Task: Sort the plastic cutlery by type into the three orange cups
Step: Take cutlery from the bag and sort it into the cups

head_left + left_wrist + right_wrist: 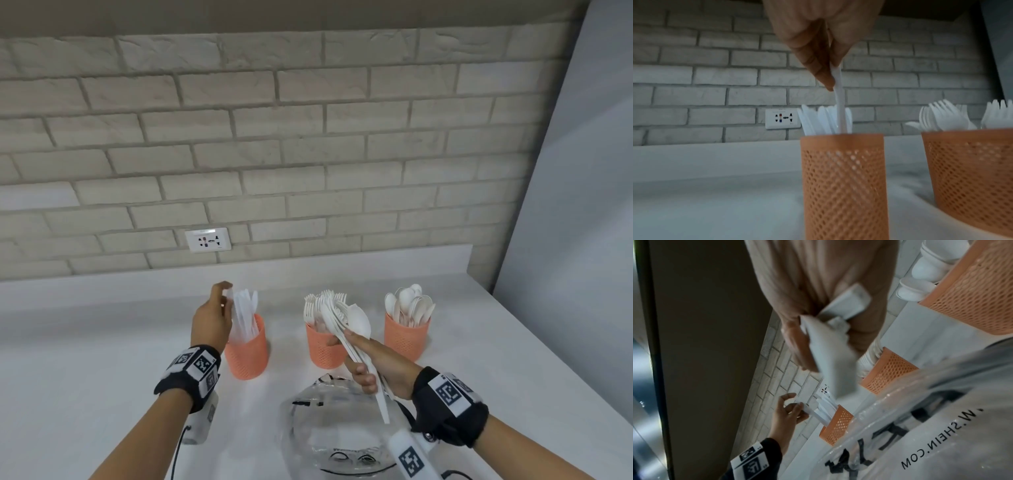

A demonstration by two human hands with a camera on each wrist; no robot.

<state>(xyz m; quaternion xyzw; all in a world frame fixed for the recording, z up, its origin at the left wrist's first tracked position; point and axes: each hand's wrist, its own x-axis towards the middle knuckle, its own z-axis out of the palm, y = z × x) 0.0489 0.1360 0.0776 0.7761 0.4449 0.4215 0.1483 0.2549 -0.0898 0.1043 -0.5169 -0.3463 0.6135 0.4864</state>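
Three orange mesh cups stand in a row on the white counter. The left cup (247, 356) (844, 186) holds white knives. My left hand (214, 317) pinches one white knife (839, 100) by its handle, its other end down inside that cup. The middle cup (323, 349) holds forks, the right cup (406, 337) holds spoons. My right hand (373, 368) grips a bundle of white cutlery (356, 337), a spoon bowl showing at its top, held in front of the middle cup. In the right wrist view the bundle (830, 356) is blurred.
A clear plastic bag (342, 431) with black print lies on the counter just below my right hand. A brick wall with a white socket (208, 240) stands behind the cups. A grey panel (575, 205) closes the right side.
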